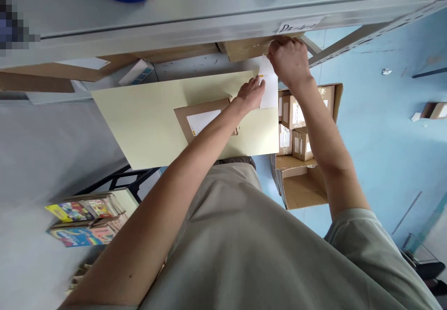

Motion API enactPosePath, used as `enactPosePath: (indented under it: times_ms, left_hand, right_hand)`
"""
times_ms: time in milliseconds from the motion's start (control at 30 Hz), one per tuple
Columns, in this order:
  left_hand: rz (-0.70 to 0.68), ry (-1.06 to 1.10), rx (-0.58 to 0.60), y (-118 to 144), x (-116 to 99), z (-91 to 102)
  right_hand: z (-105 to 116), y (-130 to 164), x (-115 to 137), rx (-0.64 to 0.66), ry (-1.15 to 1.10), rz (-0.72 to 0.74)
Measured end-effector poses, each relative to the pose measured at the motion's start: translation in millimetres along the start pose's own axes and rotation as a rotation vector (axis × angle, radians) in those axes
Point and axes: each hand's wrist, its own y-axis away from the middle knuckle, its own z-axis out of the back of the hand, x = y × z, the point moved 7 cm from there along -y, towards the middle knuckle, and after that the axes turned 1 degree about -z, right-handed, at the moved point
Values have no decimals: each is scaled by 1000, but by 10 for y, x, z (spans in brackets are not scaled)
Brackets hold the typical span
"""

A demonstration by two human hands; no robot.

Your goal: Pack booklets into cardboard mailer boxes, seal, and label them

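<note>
My right hand [288, 58] is raised to the edge of a grey metal shelf [209, 26], its fingers closed on the front of a brown cardboard box [244, 48] that sits under the shelf's lip. My left hand [251, 93] reaches up beside it and pinches a white paper sheet [269, 91] at its edge. Below my left forearm a small cardboard box with a white label [200, 120] rests on a pale yellow board [146, 124].
An open carton [307, 179] holding several small labelled boxes stands on the blue floor at the right. Stacks of colourful books [84, 221] lie at lower left. More flat cartons [70, 70] sit under the shelf. A handwritten label [296, 26] is stuck on the shelf edge.
</note>
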Motion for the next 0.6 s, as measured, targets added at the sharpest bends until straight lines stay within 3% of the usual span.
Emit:
enactPosePath:
  times_ms: [267, 433, 600]
  left_hand:
    - [-27, 47, -21, -10, -78, -4]
    - [-5, 99, -37, -49, -13, -70]
    - [-26, 55, -47, 11, -77, -79]
  right_hand:
    - [-70, -122, 9, 25, -2, 10]
    - [-51, -113, 64, 31, 99, 24]
    - [-61, -92, -42, 16, 104, -19]
